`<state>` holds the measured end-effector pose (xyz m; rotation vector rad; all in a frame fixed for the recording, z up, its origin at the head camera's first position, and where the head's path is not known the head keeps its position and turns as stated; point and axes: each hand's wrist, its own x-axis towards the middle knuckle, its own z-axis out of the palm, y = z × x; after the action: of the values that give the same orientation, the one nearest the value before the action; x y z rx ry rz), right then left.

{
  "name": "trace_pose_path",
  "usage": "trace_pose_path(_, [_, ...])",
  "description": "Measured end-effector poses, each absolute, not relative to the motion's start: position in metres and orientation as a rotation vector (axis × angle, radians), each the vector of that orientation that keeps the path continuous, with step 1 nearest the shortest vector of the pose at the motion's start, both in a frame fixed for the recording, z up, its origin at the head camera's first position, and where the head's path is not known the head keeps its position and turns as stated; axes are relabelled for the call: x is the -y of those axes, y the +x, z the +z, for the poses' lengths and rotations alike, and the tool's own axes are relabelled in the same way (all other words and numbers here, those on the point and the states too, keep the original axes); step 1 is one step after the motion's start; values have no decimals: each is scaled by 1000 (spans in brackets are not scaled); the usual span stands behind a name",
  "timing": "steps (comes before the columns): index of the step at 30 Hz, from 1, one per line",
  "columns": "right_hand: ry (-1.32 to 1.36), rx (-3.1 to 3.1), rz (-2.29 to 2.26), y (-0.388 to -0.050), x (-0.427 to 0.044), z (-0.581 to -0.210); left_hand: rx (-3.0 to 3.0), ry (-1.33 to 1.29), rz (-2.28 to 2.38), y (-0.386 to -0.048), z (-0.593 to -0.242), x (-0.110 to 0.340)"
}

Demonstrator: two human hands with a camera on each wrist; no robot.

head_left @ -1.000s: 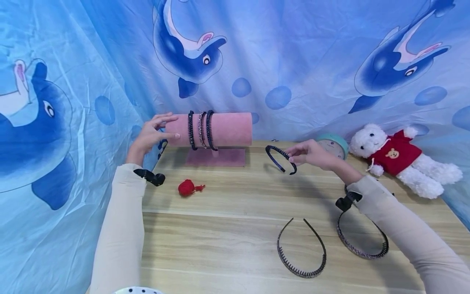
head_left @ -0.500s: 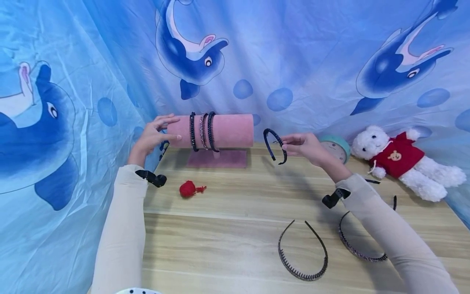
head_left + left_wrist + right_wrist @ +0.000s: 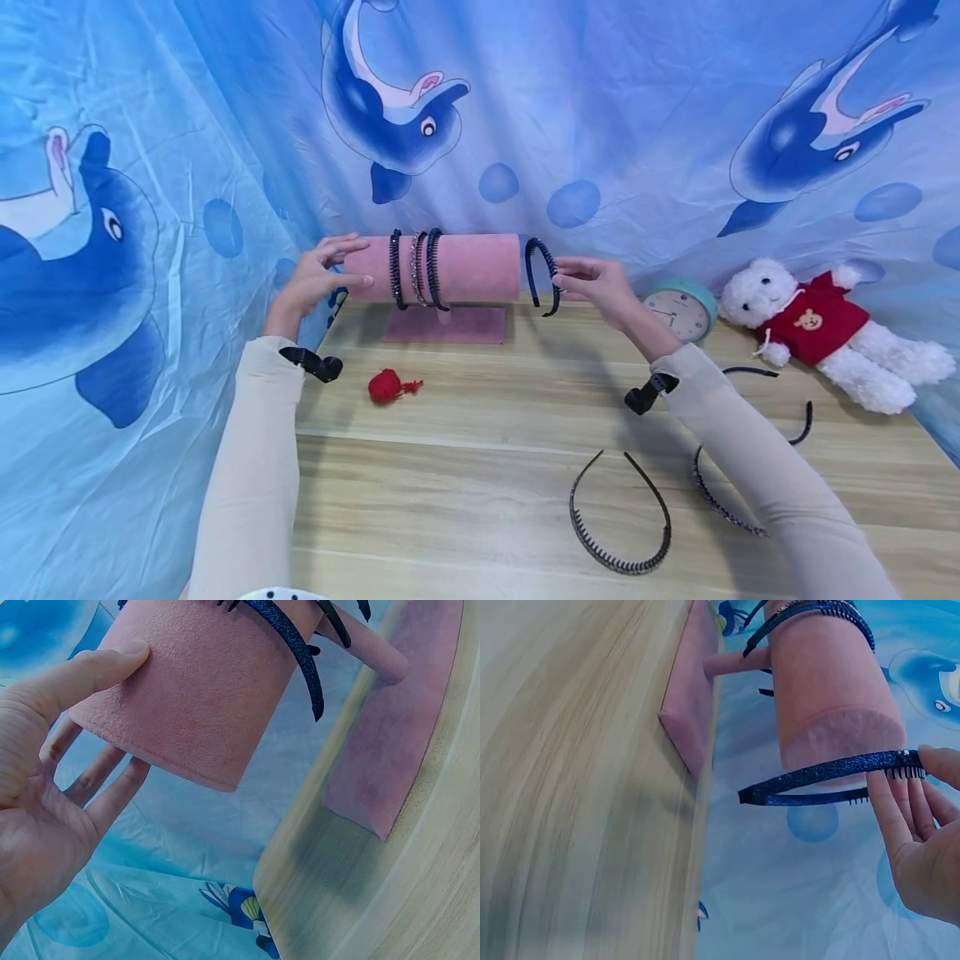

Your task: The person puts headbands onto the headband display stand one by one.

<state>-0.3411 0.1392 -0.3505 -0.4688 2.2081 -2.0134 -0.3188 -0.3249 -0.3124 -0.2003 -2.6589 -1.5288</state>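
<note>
A pink headband stand (image 3: 480,267) stands at the back of the table, its padded roll lying sideways with several toothed headbands (image 3: 433,267) around it. My left hand (image 3: 307,275) holds the roll's left end; in the left wrist view the thumb lies on one side of the roll (image 3: 195,697) and the fingers on the other. My right hand (image 3: 596,287) pinches a dark blue glittery headband (image 3: 531,271) with comb teeth. That headband is held up just beyond the roll's right end, its open side downward. In the right wrist view the headband (image 3: 817,774) partly crosses in front of the roll's end face.
Another headband (image 3: 622,569) lies at the table's front. More headbands (image 3: 723,508) lie partly under my right forearm. A red yarn ball (image 3: 385,387) sits before the stand. A green clock (image 3: 686,308) and a white teddy bear (image 3: 813,321) in red are back right.
My right hand has moved left and up with the dark blue headband, bringing it from over the table to beside the roll's right end. My left hand keeps its place on the roll.
</note>
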Motion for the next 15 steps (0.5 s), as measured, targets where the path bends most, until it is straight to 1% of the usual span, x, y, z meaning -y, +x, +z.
trace_pose_path(15, [-542,-2250,-2131,-350,-107,-358,2649,-205,-1541,-319,-312,324])
